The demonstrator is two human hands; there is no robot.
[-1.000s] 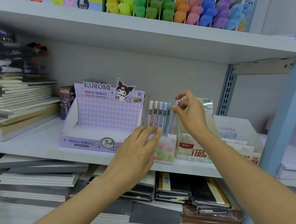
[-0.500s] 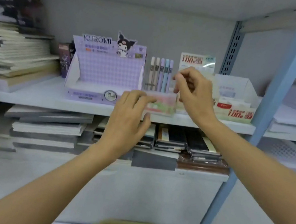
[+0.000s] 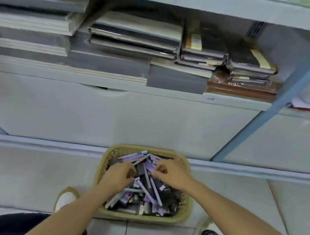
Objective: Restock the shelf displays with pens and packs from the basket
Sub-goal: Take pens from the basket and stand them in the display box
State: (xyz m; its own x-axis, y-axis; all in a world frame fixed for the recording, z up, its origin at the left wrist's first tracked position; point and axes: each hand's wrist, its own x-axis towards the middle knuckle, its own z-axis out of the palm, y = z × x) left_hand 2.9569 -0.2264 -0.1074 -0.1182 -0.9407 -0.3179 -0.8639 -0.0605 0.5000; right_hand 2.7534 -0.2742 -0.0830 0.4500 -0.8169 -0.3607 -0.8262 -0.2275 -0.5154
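Yellow basket point(image 3: 186, 208) on floor point(image 3: 21, 173): jumbled purple pens point(image 3: 150, 190), dark packs point(image 3: 170, 199), axes mixed; left hand point(image 3: 119, 176), right hand point(image 3: 171, 175) curled among them, grip unclear.

Basket point(image 3: 141, 217) on floor, centre, just in front of base panel point(image 3: 109, 118) of shelf unit. Pens and packs point(image 3: 148, 195) heaped inside. Left hand point(image 3: 119, 176) and right hand point(image 3: 171, 175) on heap, close together, right one nearer far rim. Left shoe point(image 3: 65, 198) and right shoe point(image 3: 207, 227) flanking near end. Above panel: lower shelf point(image 3: 95, 82) with notebook stacks point(image 3: 136, 34) lying flat, side by side. Upright post point(image 3: 285, 100) right of stacks.
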